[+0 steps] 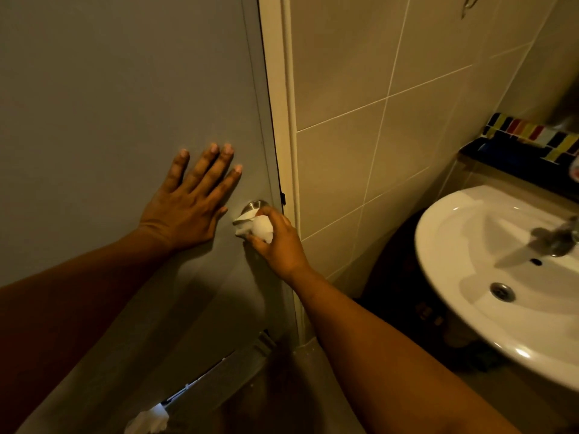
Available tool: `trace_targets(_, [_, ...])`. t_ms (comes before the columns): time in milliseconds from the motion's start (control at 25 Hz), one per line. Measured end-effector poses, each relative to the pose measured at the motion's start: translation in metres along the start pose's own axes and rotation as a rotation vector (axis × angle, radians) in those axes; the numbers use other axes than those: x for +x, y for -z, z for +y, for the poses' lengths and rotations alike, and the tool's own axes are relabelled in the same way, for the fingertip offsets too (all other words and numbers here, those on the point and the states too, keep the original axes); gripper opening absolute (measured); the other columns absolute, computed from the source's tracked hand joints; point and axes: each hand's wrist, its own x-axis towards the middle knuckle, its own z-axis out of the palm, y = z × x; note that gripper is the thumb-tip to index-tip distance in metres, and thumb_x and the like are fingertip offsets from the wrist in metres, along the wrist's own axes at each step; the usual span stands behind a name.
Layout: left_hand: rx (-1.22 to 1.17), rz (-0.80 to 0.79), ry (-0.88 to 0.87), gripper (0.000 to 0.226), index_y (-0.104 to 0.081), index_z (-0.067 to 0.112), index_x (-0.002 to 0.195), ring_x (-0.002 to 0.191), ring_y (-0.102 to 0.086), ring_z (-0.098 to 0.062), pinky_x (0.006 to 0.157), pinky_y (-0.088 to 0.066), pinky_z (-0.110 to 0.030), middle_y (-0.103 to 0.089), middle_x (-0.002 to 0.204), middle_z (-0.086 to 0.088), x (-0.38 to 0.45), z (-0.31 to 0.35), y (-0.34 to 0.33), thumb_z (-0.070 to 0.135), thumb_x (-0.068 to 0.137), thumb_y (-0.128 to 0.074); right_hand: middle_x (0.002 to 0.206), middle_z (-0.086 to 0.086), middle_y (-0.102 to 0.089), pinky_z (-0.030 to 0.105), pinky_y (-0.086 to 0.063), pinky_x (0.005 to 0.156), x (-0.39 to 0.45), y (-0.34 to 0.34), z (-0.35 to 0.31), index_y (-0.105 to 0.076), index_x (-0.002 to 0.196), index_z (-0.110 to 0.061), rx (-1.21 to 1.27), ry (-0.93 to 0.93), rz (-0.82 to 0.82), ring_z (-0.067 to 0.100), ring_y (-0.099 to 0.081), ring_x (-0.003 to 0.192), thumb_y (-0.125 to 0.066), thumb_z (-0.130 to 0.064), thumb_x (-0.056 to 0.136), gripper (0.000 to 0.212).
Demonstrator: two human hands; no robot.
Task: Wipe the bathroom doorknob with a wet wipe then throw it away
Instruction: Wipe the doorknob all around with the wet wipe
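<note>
- Centrally, the right hand (279,242) presses a crumpled white wet wipe (255,227) against the metal doorknob (254,207); its fingers (272,214) are closed around the wipe.
- Left hand (188,205) lies flat on the grey door (109,104), fingers spread, holding nothing, just beside the doorknob.
- White washbasin (445,245) with its tap (557,239) stands at the right, against the tiled wall (376,89).

We find no text, label, brand, number or sign that can be read anywhere here. To the right of the sink (438,245), at the frame's edge, a small red-and-white patch (576,170) may carry print, but it is too blurred and cut off for us to tell.
</note>
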Motion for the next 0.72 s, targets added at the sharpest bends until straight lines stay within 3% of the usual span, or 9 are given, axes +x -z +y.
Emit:
trace_targets(80, [-0.011, 0.008, 0.004, 0.075, -0.013, 0.015, 0.155, 0.151, -0.005, -0.034, 0.119, 0.012, -0.050, -0.006, 0.163, -0.015, 0.000, 0.000, -0.002, 0.044, 0.092, -0.040, 0.123, 0.000, -0.056, 0.043, -0.059, 0.084, -0.003, -0.001, -0.007, -0.053, 0.118, -0.036, 0.132, -0.091, 0.010, 0.023, -0.057, 0.110, -0.079, -0.034, 0.076, 0.049])
trace_targets(240, [-0.011, 0.011, 0.016, 0.075, -0.013, 0.016, 0.155, 0.151, -0.005, -0.033, 0.119, 0.009, -0.051, -0.006, 0.163, -0.014, 0.000, 0.001, -0.002, 0.045, 0.091, -0.040, 0.110, -0.003, -0.058, 0.020, -0.054, 0.056, -0.007, 0.005, -0.016, -0.055, 0.118, -0.029, 0.558, -0.287, -0.049, 0.014, -0.061, 0.091, -0.081, -0.026, 0.074, 0.051])
trace_targets(400, [0.008, 0.015, 0.072, 0.075, -0.017, 0.018, 0.155, 0.151, -0.007, -0.032, 0.119, 0.009, -0.049, -0.009, 0.163, -0.013, 0.001, 0.007, -0.002, 0.045, 0.090, -0.043, 0.110, 0.006, -0.063, 0.028, -0.049, 0.053, -0.004, 0.007, -0.006, -0.053, 0.121, -0.028, 0.755, -0.353, -0.134, 0.017, -0.066, 0.073, -0.075, -0.023, 0.080, 0.047])
trace_targets(520, [-0.018, -0.009, 0.113, 0.074, -0.017, 0.019, 0.155, 0.151, -0.006, -0.031, 0.119, 0.009, -0.049, -0.009, 0.163, -0.012, 0.003, 0.010, -0.001, 0.045, 0.091, -0.043, 0.107, 0.010, -0.064, 0.030, -0.052, 0.058, -0.002, 0.013, -0.003, -0.053, 0.124, -0.028, 0.919, -0.492, -0.182, 0.017, -0.063, 0.072, -0.074, -0.029, 0.081, 0.048])
trace_targets(600, [-0.054, -0.036, 0.127, 0.074, -0.016, 0.019, 0.155, 0.151, -0.006, -0.031, 0.119, 0.009, -0.049, -0.008, 0.164, -0.011, 0.002, 0.012, 0.001, 0.044, 0.091, -0.044, 0.111, 0.009, -0.062, 0.032, -0.054, 0.060, -0.004, 0.014, -0.005, -0.052, 0.126, -0.029, 0.917, -0.494, -0.196, 0.018, -0.064, 0.076, -0.073, -0.026, 0.082, 0.048])
trace_targets(720, [-0.101, -0.062, 0.128, 0.075, -0.015, 0.019, 0.155, 0.151, -0.005, -0.031, 0.119, 0.007, -0.049, -0.008, 0.163, -0.012, 0.003, 0.012, 0.006, 0.042, 0.091, -0.044, 0.115, 0.004, -0.056, 0.032, -0.056, 0.064, -0.001, 0.015, -0.012, -0.053, 0.122, -0.026, 0.537, -0.280, -0.181, 0.025, -0.062, 0.095, -0.068, -0.013, 0.084, 0.043])
